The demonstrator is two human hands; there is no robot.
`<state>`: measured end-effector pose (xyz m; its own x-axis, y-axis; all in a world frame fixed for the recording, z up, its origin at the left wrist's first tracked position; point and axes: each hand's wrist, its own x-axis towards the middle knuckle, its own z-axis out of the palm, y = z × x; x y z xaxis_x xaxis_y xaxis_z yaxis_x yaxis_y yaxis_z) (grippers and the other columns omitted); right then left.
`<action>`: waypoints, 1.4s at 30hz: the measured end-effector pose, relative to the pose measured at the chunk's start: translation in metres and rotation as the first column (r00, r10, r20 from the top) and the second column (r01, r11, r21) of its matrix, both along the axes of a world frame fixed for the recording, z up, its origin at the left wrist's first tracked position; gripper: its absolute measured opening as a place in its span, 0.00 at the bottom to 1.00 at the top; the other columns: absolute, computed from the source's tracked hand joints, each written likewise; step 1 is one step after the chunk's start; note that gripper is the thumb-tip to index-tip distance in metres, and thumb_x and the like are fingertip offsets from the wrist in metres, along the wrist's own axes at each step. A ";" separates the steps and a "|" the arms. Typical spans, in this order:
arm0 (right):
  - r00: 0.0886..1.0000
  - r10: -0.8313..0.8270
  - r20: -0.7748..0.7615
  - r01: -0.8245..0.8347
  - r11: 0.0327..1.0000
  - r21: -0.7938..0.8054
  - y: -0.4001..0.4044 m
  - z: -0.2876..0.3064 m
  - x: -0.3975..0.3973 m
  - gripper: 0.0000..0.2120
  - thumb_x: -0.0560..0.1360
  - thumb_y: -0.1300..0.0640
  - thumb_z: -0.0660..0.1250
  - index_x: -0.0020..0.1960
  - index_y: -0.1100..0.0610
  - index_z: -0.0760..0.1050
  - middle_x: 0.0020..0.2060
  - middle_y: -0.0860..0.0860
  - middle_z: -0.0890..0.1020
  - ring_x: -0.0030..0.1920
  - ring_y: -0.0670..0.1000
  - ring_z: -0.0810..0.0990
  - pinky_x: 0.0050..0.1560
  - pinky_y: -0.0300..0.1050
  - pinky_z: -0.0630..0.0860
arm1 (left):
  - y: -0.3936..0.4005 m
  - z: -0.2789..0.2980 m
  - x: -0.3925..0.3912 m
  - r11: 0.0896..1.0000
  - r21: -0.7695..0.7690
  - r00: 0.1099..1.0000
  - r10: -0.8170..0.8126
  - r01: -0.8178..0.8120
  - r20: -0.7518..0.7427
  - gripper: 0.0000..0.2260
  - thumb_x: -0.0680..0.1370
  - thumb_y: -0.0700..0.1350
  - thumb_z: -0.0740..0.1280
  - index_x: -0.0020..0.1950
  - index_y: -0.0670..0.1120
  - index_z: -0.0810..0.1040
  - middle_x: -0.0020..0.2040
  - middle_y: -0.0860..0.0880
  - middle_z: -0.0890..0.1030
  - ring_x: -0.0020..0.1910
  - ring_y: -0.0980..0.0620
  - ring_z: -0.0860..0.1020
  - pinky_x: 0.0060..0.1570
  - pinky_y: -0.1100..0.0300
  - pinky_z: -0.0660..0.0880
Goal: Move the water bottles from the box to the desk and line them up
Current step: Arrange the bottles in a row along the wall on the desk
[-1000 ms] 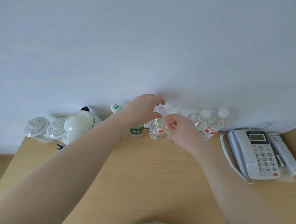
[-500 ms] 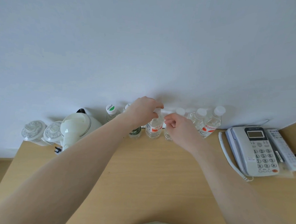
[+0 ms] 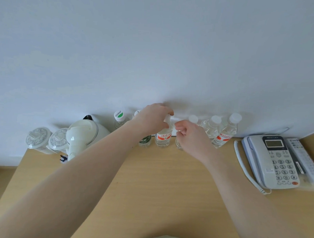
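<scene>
Several clear water bottles stand in a row along the wall at the back of the wooden desk (image 3: 150,181). My left hand (image 3: 152,118) grips the top of a red-labelled bottle (image 3: 163,137) in the middle of the row. My right hand (image 3: 189,134) has its fingers curled round the neighbouring bottle (image 3: 179,146), which it mostly hides. Two more red-labelled bottles (image 3: 223,133) stand to the right, and a green-capped bottle (image 3: 119,117) and a green-labelled bottle (image 3: 144,141) to the left. No box is in view.
A white kettle (image 3: 84,134) and two lidded white cups (image 3: 39,139) stand at the back left. A grey desk phone (image 3: 274,158) and a remote control (image 3: 302,156) lie at the right. The desk's left edge drops off near the cups.
Both hands stay on the two middle bottles. My left hand's grip sits a little higher on the cap, and the view has shifted slightly.
</scene>
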<state>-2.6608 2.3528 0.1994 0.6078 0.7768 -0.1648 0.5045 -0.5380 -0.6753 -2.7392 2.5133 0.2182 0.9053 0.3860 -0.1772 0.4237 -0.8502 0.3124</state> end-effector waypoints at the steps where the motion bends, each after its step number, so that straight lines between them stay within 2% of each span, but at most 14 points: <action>1: 1.000 -0.003 0.000 0.003 1.000 0.001 -0.001 0.000 0.000 0.15 0.80 0.62 0.61 0.65 0.55 0.76 0.61 0.50 0.81 0.62 0.49 0.79 0.62 0.43 0.73 | 0.000 0.000 0.000 1.000 0.003 1.000 0.006 -0.006 -0.004 0.19 0.80 0.45 0.68 0.71 0.51 0.75 0.64 0.48 0.77 0.63 0.46 0.75 0.59 0.55 0.72; 8: 0.999 -0.025 -0.035 0.026 1.000 0.010 -0.006 -0.003 0.002 0.15 0.80 0.62 0.62 0.65 0.55 0.76 0.61 0.49 0.81 0.60 0.48 0.80 0.54 0.36 0.69 | 0.003 0.000 0.000 0.999 0.032 0.999 0.027 -0.026 -0.042 0.18 0.80 0.45 0.68 0.70 0.54 0.77 0.62 0.49 0.80 0.63 0.46 0.76 0.61 0.50 0.74; 16: 0.998 -0.024 -0.058 0.025 1.000 0.009 -0.007 -0.007 0.001 0.15 0.80 0.61 0.62 0.65 0.54 0.75 0.60 0.48 0.81 0.60 0.48 0.80 0.57 0.38 0.71 | 0.010 0.001 -0.002 0.998 0.059 0.999 0.013 -0.011 -0.044 0.19 0.80 0.43 0.68 0.71 0.53 0.77 0.66 0.50 0.80 0.63 0.46 0.76 0.58 0.56 0.71; 25: 0.998 -0.021 -0.057 0.021 1.000 -0.002 -0.006 -0.007 0.001 0.15 0.80 0.61 0.62 0.65 0.54 0.76 0.60 0.48 0.81 0.60 0.48 0.80 0.60 0.42 0.74 | 0.008 0.000 0.000 0.995 0.100 0.999 -0.001 0.005 -0.036 0.20 0.81 0.42 0.67 0.73 0.52 0.75 0.69 0.49 0.78 0.67 0.46 0.74 0.63 0.55 0.69; 34: 0.997 -0.035 -0.065 0.035 0.999 0.000 -0.008 -0.008 0.003 0.15 0.80 0.61 0.62 0.66 0.54 0.76 0.60 0.48 0.81 0.60 0.48 0.80 0.55 0.38 0.72 | 0.007 -0.001 -0.001 0.996 0.078 0.999 0.037 -0.035 -0.022 0.19 0.79 0.42 0.66 0.70 0.53 0.76 0.66 0.50 0.78 0.64 0.47 0.76 0.59 0.55 0.72; 42: 0.998 -0.025 -0.057 0.027 0.999 0.037 -0.008 -0.001 0.005 0.15 0.80 0.62 0.62 0.66 0.54 0.76 0.60 0.49 0.82 0.59 0.47 0.80 0.60 0.38 0.73 | 0.005 0.000 0.000 0.996 0.079 1.000 0.027 -0.028 0.004 0.17 0.79 0.44 0.68 0.68 0.52 0.77 0.62 0.50 0.79 0.61 0.48 0.76 0.57 0.56 0.71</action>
<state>-2.6559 2.3444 0.1980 0.6185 0.7671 -0.1705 0.4510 -0.5242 -0.7223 -2.7397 2.5183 0.2182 0.8947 0.4234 -0.1422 0.4463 -0.8604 0.2459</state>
